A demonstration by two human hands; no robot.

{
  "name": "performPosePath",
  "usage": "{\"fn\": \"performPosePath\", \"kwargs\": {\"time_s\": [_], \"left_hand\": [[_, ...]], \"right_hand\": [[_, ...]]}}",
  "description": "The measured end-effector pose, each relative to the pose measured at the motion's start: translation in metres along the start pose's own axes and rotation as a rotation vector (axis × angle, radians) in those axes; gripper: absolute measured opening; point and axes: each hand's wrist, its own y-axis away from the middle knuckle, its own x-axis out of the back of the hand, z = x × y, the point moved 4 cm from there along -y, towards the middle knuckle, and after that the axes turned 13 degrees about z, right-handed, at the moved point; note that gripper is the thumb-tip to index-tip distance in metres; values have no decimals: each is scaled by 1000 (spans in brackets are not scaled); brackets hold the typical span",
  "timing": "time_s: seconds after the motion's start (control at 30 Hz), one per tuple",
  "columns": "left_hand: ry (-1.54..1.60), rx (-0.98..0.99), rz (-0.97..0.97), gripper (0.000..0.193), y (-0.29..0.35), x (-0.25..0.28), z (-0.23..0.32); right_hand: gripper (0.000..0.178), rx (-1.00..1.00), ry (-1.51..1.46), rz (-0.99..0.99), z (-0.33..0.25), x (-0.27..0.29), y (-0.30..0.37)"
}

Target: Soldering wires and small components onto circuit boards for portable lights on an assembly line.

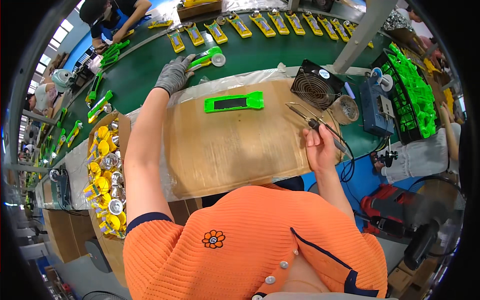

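My left hand [175, 75], in a grey glove, reaches out to the green belt. Its fingers close round the near end of a green and yellow flashlight assembly [205, 59] with a round, pale lamp head. In my bare right hand [320, 145] is a soldering iron [314, 123], held like a pen above the right side of the cardboard. A bent, thin metal tube runs beside its tip. On the cardboard sheet [235, 150] lies a green plastic housing [233, 102] with a dark rectangular panel, apart from both hands.
Yellow flashlight parts line the far side of the belt [280, 50]. At left stands a box of yellow parts and reflectors [106, 175]. A black fan [315, 85], a round tin [345, 109], a blue soldering station [376, 107] and a crate of green housings [412, 95] stand right. A co-worker [112, 22] works far left.
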Motion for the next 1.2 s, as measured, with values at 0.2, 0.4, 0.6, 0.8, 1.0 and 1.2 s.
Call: {"fn": "performPosePath", "kwargs": {"time_s": [0.2, 0.4, 0.6, 0.8, 1.0, 1.2], "left_hand": [[31, -127, 69, 61, -2, 12, 61], [248, -367, -112, 71, 83, 40, 177], [557, -281, 182, 42, 15, 72, 122], [383, 269, 369, 17, -102, -3, -36], [-67, 627, -30, 49, -129, -81, -130], [-56, 516, 141, 50, -135, -88, -106]], "right_hand": [[11, 13, 10, 32, -3, 2, -6], [9, -3, -45, 72, -5, 0, -4], [11, 16, -33, 38, -3, 3, -6], [15, -17, -52, 63, -1, -2, -4], [15, -2, -51, 100, -5, -2, -7], [10, -68, -13, 227, 1, 13, -7]]}}
